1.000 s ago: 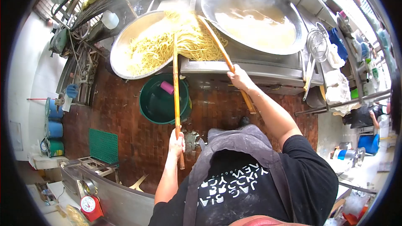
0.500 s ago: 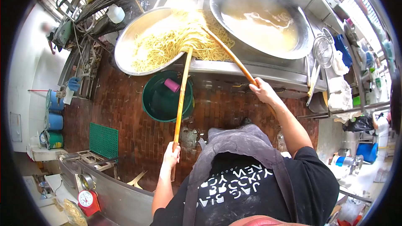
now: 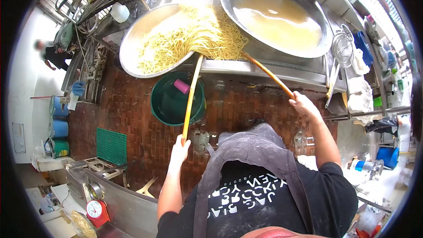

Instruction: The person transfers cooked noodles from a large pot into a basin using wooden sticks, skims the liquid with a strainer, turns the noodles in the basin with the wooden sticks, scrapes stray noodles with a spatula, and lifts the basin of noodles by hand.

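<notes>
My left hand [image 3: 179,150] is closed round the lower end of a long wooden stick [image 3: 191,101]. The far tip of this stick reaches the edge of a heap of yellow noodles [image 3: 169,39]. In my right hand [image 3: 302,105] is a second wooden stick [image 3: 271,76], its tip at the right side of the heap. The noodles fill part of a wide pale pan [image 3: 129,57] and spread rightward past its rim onto the steel stove top [image 3: 229,65]. Right of them, a large wok [image 3: 325,46] holds cloudy, steaming liquid.
A green tub [image 3: 155,105] with a pink scoop [image 3: 181,86] stands on the brick-red floor below the stove. Wire strainers [image 3: 343,49] lie right of the wok. A green mat [image 3: 111,146], a red scale [image 3: 98,211] and another person [image 3: 56,56] are at left.
My right hand has swung its stick outward, and the tip moved from the top of the noodles to their right edge. My left hand shifted slightly. The person at left shows more.
</notes>
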`<state>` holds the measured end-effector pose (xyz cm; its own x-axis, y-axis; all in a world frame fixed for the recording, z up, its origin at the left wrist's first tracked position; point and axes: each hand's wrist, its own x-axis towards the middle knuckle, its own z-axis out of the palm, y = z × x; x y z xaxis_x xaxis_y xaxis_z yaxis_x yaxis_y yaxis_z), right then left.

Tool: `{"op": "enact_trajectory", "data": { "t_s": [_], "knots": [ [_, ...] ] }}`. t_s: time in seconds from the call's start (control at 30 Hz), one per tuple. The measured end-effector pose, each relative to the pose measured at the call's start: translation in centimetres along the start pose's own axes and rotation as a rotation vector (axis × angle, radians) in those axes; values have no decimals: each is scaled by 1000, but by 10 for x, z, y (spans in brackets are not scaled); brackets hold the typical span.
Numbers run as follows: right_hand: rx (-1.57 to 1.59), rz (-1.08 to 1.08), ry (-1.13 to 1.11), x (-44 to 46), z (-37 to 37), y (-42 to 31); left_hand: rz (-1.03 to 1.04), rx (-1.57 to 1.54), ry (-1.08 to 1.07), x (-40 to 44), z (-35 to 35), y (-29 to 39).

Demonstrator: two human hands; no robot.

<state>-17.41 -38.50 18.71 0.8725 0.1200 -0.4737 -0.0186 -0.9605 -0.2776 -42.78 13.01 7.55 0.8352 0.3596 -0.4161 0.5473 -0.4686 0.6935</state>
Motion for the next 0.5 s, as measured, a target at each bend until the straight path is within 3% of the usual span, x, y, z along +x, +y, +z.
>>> {"op": "enact_trajectory", "data": {
  "t_s": [0.1, 0.13, 0.2, 0.23, 0.43, 0.5],
  "knots": [
    [0, -55, -29, 31, 31, 0, -134, 81, -177, 55, 10, 8],
    [137, 39, -119, 22, 18, -30, -99, 123, -113, 68, 14, 11],
    [166, -44, -66, 52, 46, -24, -31, 211, 11, 90, 22, 16],
    [220, -16, -91, 55, 43, -37, 135, 82, 74, 97, 22, 23],
    [347, -50, -117, 103, 58, -72, 243, 148, 109, 178, 27, 100],
    [373, -104, -103, 131, 69, -74, 174, 144, 49, 202, 31, 122]
  ]
}}
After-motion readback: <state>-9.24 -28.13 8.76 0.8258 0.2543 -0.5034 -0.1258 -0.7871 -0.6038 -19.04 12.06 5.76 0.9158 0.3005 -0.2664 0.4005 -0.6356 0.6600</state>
